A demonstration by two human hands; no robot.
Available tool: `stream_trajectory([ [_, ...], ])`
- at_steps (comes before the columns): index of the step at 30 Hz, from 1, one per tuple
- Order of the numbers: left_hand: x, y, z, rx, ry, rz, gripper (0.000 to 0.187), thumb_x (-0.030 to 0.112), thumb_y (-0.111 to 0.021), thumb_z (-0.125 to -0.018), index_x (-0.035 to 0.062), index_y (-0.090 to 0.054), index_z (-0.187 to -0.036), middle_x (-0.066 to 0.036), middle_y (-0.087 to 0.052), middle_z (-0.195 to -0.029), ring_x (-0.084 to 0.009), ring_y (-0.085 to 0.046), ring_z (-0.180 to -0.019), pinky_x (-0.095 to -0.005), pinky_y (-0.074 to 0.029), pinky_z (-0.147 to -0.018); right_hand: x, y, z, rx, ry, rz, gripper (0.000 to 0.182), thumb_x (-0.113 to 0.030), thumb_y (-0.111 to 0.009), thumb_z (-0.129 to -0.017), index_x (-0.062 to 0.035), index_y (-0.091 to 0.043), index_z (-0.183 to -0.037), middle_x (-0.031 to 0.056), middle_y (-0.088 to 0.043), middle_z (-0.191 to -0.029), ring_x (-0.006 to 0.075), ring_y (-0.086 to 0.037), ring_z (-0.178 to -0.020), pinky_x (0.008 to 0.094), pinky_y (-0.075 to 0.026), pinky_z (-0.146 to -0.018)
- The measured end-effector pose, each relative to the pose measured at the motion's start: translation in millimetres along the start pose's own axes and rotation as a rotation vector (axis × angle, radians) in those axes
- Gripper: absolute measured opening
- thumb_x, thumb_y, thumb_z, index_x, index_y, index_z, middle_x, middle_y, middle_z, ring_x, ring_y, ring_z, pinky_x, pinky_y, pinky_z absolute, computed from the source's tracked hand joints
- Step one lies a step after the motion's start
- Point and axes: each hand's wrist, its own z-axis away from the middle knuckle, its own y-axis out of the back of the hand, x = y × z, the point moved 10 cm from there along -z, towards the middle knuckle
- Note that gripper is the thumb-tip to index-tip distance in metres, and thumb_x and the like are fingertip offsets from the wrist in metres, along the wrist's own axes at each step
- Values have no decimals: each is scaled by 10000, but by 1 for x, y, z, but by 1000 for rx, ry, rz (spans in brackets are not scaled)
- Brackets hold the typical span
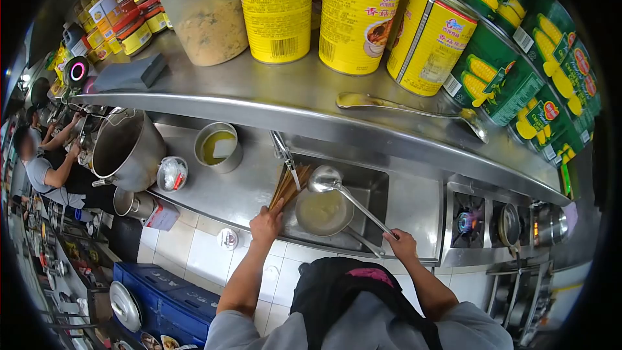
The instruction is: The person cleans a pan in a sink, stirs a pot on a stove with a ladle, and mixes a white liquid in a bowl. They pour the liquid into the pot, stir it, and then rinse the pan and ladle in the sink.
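My left hand point(267, 223) is closed round the near end of a bamboo wok brush point(289, 186), a bundle of thin brown sticks beside the tap point(285, 153). In my right hand point(400, 245) is the handle of a steel ladle point(326, 179), its bowl raised over the far rim of a pan. That round, long-handled pan point(324, 215) rests in the steel sink point(374, 188) and has cloudy, yellowish liquid in it. The pan's handle points toward my right side, under the ladle's handle.
Left stand a pot of yellow liquid point(219, 149), a small white tub point(172, 174) and a tall stockpot point(129, 149). A lit burner point(468, 222) is right. The overhead shelf point(291, 100) bears yellow cans point(275, 19) and a large spoon point(408, 109). Another person point(48, 172) works far left.
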Motion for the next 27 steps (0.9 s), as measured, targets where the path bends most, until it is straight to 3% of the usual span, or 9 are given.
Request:
stream_trajectory([
  [4, 20, 2, 9, -71, -63, 27, 518, 338, -662, -887, 386, -528, -1385, -104, -600, -902, -303, -670, -662, -442, -550, -575, -1, 3, -1, 43, 30, 30, 445, -528, -689, -849, -96, -724, -947, 126, -660, -728, 307, -646, -691, 409, -485, -643],
  [10, -11, -25, -1, -152, 13, -51, 512, 343, -666, -881, 370, -535, -1375, -108, -616, -918, -320, -681, -710, -470, -555, -619, -4, 7, -1, 25, 7, -51, 417, -489, -703, -854, -79, -717, -931, 106, -615, -670, 251, -601, -624, 384, -459, -608],
  [14, 5, 27, 16, 8, 88, 114, 498, 313, -702, -863, 367, -586, -1344, -103, -592, -853, -320, -653, -660, -435, -529, -538, 7, 4, -1, 57, -7, -94, 409, -471, -703, -863, -62, -700, -881, 85, -589, -636, 198, -560, -579, 364, -440, -575],
  [16, 20, 26, 25, 80, 13, 149, 493, 307, -706, -861, 365, -595, -1338, -102, -584, -842, -322, -644, -649, -433, -524, -527, 16, -13, -5, -49, -81, -161, 466, -517, -696, -849, -52, -696, -820, 139, -605, -648, 279, -592, -607, 404, -451, -591],
  [18, 37, 17, 34, 166, -50, 218, 503, 289, -709, -861, 357, -592, -1345, -107, -572, -824, -334, -632, -639, -450, -526, -535, 26, -44, -8, -104, -95, -212, 479, -518, -692, -850, -42, -689, -794, 141, -594, -633, 269, -575, -594, 401, -443, -584],
  [22, 0, -29, 33, 128, 121, 172, 534, 274, -722, -855, 327, -580, -1366, -116, -585, -821, -343, -629, -647, -458, -516, -544, 27, -67, 3, -179, -163, -324, 514, -525, -687, -851, -24, -671, -737, 138, -564, -593, 247, -539, -569, 394, -422, -568],
  [23, -15, -38, 34, 103, 200, 159, 547, 264, -731, -848, 308, -580, -1372, -115, -601, -826, -347, -627, -653, -460, -513, -555, 18, -57, 8, -182, -173, -236, 516, -531, -663, -863, -26, -680, -761, 139, -607, -632, 293, -586, -611, 419, -445, -596],
  [27, -2, 0, 43, 153, 170, 206, 536, 267, -732, -845, 358, -587, -1353, -103, -571, -794, -325, -603, -630, -460, -494, -537, -37, -9, 11, -197, -187, 21, 484, -531, -630, -885, -53, -701, -854, 153, -681, -768, 349, -661, -760, 457, -494, -681],
])
